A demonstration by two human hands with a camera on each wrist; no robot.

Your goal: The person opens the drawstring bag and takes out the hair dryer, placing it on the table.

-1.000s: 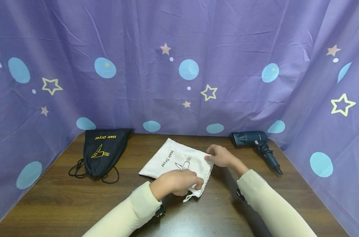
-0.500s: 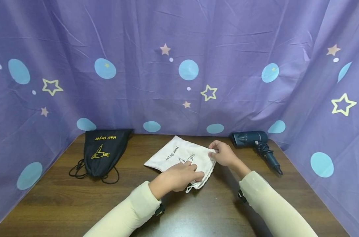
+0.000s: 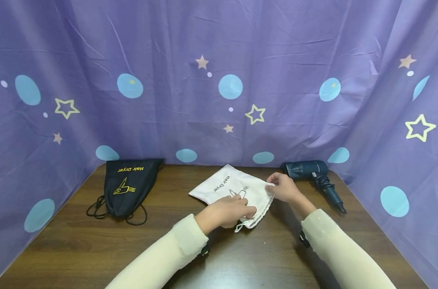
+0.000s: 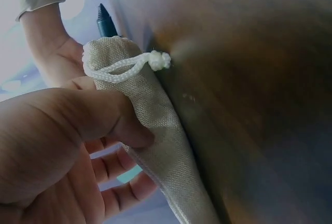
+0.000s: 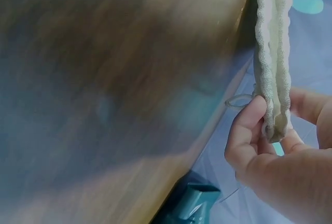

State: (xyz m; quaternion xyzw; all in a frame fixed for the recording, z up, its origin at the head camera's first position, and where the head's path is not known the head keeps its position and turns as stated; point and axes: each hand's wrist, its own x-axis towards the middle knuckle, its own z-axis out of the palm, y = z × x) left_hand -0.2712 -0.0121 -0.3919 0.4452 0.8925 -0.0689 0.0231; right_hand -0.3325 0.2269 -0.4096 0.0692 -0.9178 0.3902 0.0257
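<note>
Head view: left hand [image 3: 227, 210] and right hand [image 3: 286, 189] both pinching that white bag [image 3: 254, 193], just scooted toward 3 o'clock, so nearer the dryer [image 3: 305, 169].

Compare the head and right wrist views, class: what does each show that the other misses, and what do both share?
Only the head view shows the black bag and the lettering on the white bag. Only the right wrist view looks between the two edges of that bag's mouth. Both show the white bag, right hand, hair dryer, table and curtain.
</note>
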